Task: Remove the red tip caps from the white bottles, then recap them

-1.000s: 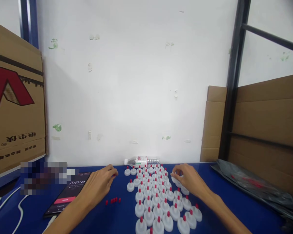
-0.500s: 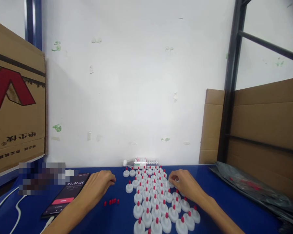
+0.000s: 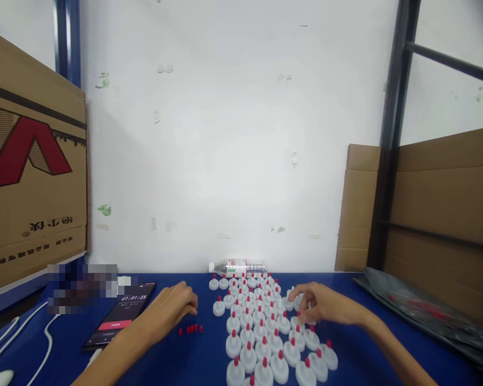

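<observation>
Many white nozzle caps with red tips [image 3: 248, 355] stand upright in close rows on the blue table. My right hand [image 3: 320, 303] is over the right side of these rows, its thumb and index finger apart. Between and under its fingers are white caps [image 3: 288, 304], partly covered by the hand. My left hand [image 3: 179, 303] rests left of the rows with its fingers curled in; whatever they hold, if anything, is hidden. Several loose small red tips [image 3: 191, 328] lie on the table just below and right of that hand.
A clear plastic bottle [image 3: 238, 267] lies on its side against the wall. Left of my left arm is a phone [image 3: 123, 316] showing a timer, with white cables [image 3: 48, 338]. A printed carton [image 3: 34, 161] stands left; a grey plastic bag [image 3: 418, 316] lies right.
My right hand has shifted right and its fingers have spread from a closer pinch. The left hand stays curled by the red tips. The whole view has shifted slightly.
</observation>
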Tool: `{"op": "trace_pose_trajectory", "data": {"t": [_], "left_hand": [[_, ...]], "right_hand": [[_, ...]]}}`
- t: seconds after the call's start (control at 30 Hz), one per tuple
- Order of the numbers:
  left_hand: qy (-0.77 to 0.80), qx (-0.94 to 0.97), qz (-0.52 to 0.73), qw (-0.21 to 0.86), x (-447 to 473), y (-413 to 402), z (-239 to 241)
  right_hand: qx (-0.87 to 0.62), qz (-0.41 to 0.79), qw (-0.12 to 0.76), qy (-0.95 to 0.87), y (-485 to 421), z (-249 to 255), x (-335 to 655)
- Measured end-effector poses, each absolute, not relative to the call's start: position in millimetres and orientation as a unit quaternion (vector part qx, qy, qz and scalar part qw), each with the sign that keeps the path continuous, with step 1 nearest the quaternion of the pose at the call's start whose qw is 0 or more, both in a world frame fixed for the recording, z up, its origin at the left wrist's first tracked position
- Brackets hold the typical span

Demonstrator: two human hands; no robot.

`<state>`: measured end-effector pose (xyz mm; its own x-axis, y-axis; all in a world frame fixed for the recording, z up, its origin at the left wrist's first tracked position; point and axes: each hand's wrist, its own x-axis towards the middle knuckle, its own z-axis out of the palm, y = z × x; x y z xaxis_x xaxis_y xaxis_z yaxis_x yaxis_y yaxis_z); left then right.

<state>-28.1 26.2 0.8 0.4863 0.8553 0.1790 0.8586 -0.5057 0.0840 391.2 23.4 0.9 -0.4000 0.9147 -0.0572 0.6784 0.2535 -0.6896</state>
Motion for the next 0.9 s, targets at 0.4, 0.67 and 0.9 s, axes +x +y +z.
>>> {"op": "trace_pose_trajectory", "data": {"t": [0.4,0.67,0.9], "left_hand": [[-0.483,-0.869,-0.103,0.031,-25,20,4],[-0.412,-0.881,-0.204,0.107,4,-4,10],[-0.335,-0.906,-0.222,0.131,47,-35,-15]], "right_hand": [[-0.535,0.184,0.364,-0.739,22,9,386],[-0.440,-0.062,0.461,-0.768,-9,3,321],[-0.237,-0.133,0.398,-0.876,-43,-10,268]]}}
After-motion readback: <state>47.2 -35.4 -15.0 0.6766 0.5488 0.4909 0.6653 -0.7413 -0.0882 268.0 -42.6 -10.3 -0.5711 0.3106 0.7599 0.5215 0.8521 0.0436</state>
